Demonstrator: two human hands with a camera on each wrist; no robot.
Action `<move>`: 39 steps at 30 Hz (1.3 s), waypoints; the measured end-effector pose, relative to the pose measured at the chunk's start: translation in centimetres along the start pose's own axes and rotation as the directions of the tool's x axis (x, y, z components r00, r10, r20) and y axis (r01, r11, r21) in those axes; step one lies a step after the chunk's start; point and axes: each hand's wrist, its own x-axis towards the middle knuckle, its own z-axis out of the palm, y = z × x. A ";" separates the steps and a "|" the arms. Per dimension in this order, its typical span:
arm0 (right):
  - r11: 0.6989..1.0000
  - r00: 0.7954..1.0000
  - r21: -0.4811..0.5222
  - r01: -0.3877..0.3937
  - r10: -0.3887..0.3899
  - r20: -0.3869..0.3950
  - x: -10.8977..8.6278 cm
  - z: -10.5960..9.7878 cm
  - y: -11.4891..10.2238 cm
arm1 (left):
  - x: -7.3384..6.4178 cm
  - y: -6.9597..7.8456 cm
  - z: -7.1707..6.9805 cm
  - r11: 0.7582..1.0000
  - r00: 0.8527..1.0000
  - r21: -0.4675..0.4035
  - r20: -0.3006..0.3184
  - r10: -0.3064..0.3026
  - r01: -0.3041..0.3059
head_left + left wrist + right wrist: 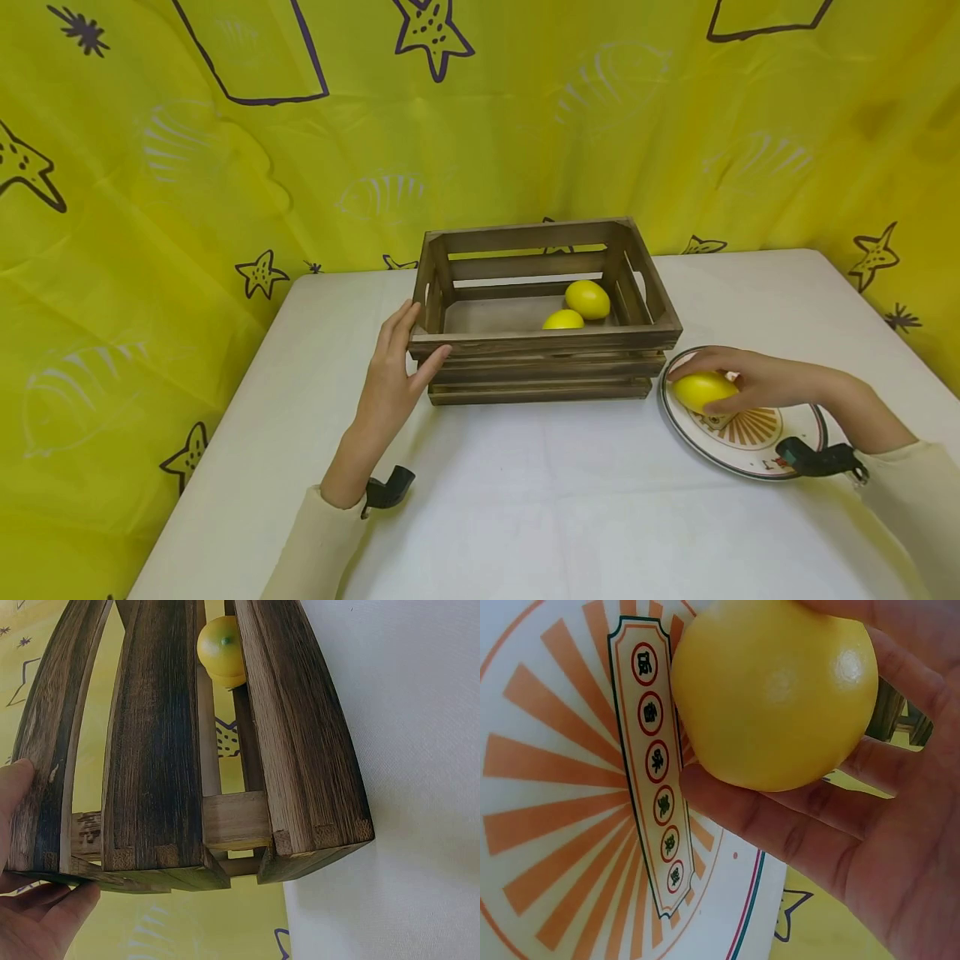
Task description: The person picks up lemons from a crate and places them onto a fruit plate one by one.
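Note:
A brown slatted wooden crate [540, 367] stands at the back of the table. My left hand [390, 375] grips its front left corner, the thumb across the front slat and the fingers along the side. Inside the crate, toward its right end, lie two yellow lemons, one lemon [587, 299] behind the other lemon [562, 320]. At the right, my right hand [738, 379] holds a third lemon [776, 694] between thumb and fingers. That lemon is over a round plate [806, 425] with an orange ray pattern; whether it touches the plate I cannot tell.
A white cloth [540, 517] covers the table. Behind it and along both sides hangs a yellow curtain [495, 150] with drawn stars and fish. The plate sits close to the crate's front right corner. Each wrist carries a small black camera mount [388, 487].

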 end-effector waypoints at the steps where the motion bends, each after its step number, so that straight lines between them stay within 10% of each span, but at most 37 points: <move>1: 1.000 1.000 -0.010 0.006 -0.006 -0.011 0.0 0.1 0.0 | 0.0 0.0 0.0 1.000 1.000 -0.002 0.000 0.000 0.000; 39: 0.956 0.953 -0.013 -0.292 0.290 -0.083 -0.4 0.2 -0.4 | 0.0 0.1 0.0 1.000 1.000 0.003 -0.003 0.009 -0.009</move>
